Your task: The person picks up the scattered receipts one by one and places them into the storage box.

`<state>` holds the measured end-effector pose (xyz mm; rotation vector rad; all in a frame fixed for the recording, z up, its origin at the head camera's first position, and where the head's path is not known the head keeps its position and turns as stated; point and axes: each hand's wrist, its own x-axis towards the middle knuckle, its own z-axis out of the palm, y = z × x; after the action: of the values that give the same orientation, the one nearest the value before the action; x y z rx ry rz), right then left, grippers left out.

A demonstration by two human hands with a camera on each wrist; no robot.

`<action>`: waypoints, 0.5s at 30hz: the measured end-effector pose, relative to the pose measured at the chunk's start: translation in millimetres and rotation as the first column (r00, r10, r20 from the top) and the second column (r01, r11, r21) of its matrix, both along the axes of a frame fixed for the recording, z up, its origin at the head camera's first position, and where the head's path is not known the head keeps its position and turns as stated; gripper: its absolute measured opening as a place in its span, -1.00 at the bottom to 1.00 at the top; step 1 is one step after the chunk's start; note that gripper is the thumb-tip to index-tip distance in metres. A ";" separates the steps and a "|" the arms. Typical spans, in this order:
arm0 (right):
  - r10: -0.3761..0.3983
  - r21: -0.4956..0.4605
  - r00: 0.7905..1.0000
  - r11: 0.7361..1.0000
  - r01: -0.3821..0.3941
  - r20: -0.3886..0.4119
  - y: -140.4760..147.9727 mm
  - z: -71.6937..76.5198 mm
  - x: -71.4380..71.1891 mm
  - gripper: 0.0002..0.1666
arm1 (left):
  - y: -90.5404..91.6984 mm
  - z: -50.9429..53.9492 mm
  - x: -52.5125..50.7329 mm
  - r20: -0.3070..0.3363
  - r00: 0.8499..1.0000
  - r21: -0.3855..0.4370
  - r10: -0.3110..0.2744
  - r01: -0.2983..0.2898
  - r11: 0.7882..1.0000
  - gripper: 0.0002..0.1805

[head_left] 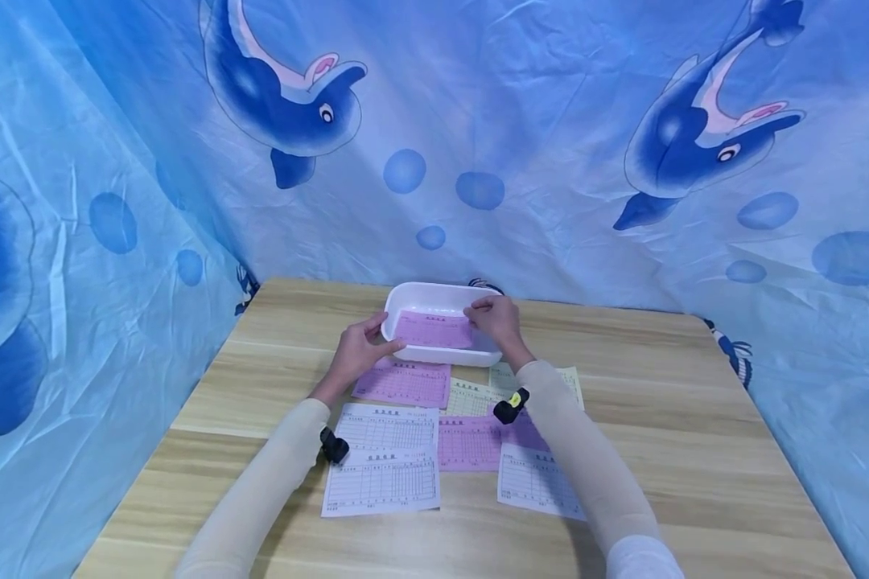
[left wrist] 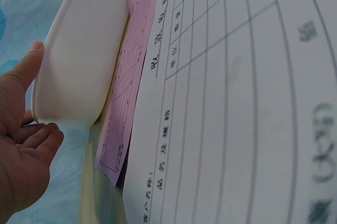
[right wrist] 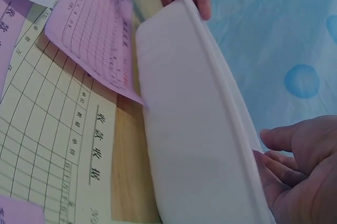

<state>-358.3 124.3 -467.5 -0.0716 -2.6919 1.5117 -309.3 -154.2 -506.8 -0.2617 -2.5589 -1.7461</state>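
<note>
A white plastic tray (head_left: 442,356) stands near the table's back edge, with a pink receipt slip (head_left: 433,330) inside it. My left hand (head_left: 355,354) holds the tray's left front corner, thumb on the front rim and fingers at the left end. Over the tray's right part, my right hand (head_left: 498,322) pinches the slip at its right edge. In the right wrist view the tray's outer wall (right wrist: 189,118) hides most of that slip and part of the right fingers.
In front of the tray several receipt sheets overlap: a pink one (head_left: 405,384), white ones (head_left: 384,482) at left, another white one (head_left: 536,482) at right, and yellow ones (head_left: 471,394) between. Behind the wooden table (head_left: 695,450) hangs a blue dolphin-print cloth (head_left: 536,241).
</note>
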 end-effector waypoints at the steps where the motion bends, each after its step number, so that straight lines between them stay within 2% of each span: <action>1: 0.003 -0.019 1.000 1.000 -0.003 0.002 2.2 1.1 0.3 -0.75 | 0.3 0.4 -0.1 -0.002 1.000 -0.003 0.000 0.000 1.000 -0.09; 8: 0.058 -0.153 0.998 0.986 -0.061 -0.024 18.3 21.8 11.7 -0.67 | 1.2 2.9 -0.9 -0.004 1.000 -0.014 0.003 -0.003 1.000 -0.06; 12: 0.098 -0.185 0.995 0.977 -0.103 -0.036 26.9 42.0 24.5 -0.61 | 0.5 2.2 -0.8 -0.001 1.000 -0.016 0.004 -0.004 1.000 -0.04; 15: 0.128 -0.172 0.990 0.976 -0.136 -0.055 35.3 57.5 37.4 -0.56 | 0.0 1.1 -0.2 0.005 1.000 -0.017 0.005 -0.005 1.000 -0.03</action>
<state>-320.9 159.6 -410.0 0.1345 -2.5705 1.7634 -309.5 -154.1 -505.7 -0.2512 -2.5763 -1.7262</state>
